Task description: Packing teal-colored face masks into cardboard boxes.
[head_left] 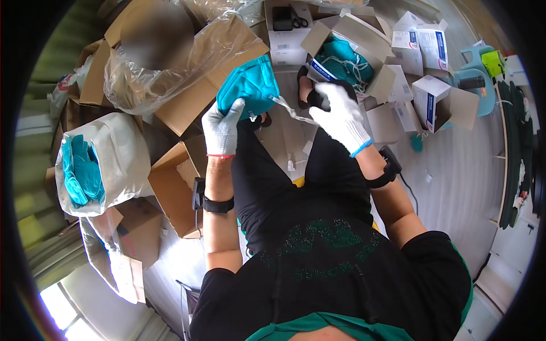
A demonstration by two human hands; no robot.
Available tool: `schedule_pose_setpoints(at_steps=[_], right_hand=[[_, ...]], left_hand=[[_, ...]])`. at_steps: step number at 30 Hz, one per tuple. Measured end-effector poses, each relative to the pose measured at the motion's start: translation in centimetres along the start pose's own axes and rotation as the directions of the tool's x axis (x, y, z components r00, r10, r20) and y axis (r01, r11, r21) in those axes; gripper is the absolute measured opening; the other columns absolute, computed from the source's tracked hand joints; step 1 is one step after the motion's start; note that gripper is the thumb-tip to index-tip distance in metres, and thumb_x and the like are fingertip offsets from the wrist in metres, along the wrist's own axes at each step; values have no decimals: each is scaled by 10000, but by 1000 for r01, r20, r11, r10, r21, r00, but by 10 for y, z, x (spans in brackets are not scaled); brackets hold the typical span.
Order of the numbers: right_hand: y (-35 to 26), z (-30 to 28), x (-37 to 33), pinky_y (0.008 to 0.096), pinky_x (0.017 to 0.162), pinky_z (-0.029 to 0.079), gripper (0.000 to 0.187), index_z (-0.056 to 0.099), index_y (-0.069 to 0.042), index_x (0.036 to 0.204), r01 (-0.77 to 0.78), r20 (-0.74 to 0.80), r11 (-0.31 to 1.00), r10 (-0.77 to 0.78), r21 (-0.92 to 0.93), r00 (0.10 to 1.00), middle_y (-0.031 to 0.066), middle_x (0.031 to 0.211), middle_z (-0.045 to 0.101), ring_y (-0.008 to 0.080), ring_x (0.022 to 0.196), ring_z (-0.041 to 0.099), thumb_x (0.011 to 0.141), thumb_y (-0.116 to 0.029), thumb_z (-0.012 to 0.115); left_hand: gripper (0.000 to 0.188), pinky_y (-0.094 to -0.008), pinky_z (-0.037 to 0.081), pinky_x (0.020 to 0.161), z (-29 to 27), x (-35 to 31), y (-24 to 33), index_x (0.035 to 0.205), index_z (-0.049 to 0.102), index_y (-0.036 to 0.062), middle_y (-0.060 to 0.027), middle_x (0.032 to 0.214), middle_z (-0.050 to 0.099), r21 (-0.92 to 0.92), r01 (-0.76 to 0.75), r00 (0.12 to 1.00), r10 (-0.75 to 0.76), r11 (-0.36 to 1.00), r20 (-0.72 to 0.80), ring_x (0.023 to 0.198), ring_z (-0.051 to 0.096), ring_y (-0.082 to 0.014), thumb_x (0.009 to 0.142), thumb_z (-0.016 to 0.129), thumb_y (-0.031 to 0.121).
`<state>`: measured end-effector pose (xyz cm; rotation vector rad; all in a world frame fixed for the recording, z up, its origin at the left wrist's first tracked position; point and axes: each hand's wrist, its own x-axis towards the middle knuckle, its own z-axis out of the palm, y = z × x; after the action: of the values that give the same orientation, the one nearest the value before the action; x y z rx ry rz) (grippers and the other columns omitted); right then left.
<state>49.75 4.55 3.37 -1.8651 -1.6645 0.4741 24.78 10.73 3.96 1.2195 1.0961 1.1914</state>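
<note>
My left hand (222, 126), in a white knit glove with a red cuff edge, grips a teal face mask (249, 85) by its lower left side, thumb on the near face. A white strap (293, 112) runs from the mask's right side to my right hand (340, 118). That hand wears a white glove with a blue cuff edge; its fingertips are smeared by motion, and the strap's end appears pinched at them. Beyond it, an open carton (382, 84) holds several teal masks (344, 61) with tangled white straps.
A white bag (128, 162) with teal masks stands at left, beside an open brown box (177, 193). A large plastic-lined carton (187, 108) lies ahead. Small white boxes (426, 94) and a light-blue stool (484, 85) are at right. Scissors (300, 21) lie on a far box.
</note>
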Motion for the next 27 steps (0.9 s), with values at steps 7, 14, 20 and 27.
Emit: schedule_pose_setpoints(at_steps=[7,14,20,27], right_hand=[[-28,5,25,270,738,503,464,607,-24,1178,-292,404,500,-130,816,906,64,871,680,114,781,622,810,-263,757],[-47,36,15,218,587,465,237,671,-30,961,-398,382,197,114,896,917,26,782,644,99,662,596,908,-260,657],[-56,39,10,233,560,477,311,678,-38,1000,-508,452,306,239,805,860,26,834,667,88,707,614,871,-321,695],[-35,89,-2,304,607,493,325,644,-42,959,-107,-30,542,239,833,971,36,773,639,160,693,619,881,-358,658]], left_hand=[[175,-247,525,744,20,6,21,1025,687,-28,-42,902,702,96,136,956,-156,986,249,778,628,-85,883,670,74],[413,-370,499,856,28,8,-18,1243,553,36,-81,1134,635,-438,371,929,-326,819,178,956,633,-210,964,560,340],[231,-208,441,531,60,0,-42,1052,640,37,-4,814,637,334,62,995,-34,940,-90,628,552,-50,1008,503,218],[292,-289,528,670,85,46,-55,1012,652,-23,-121,902,687,-407,248,870,-386,879,-305,735,643,-189,747,770,10]])
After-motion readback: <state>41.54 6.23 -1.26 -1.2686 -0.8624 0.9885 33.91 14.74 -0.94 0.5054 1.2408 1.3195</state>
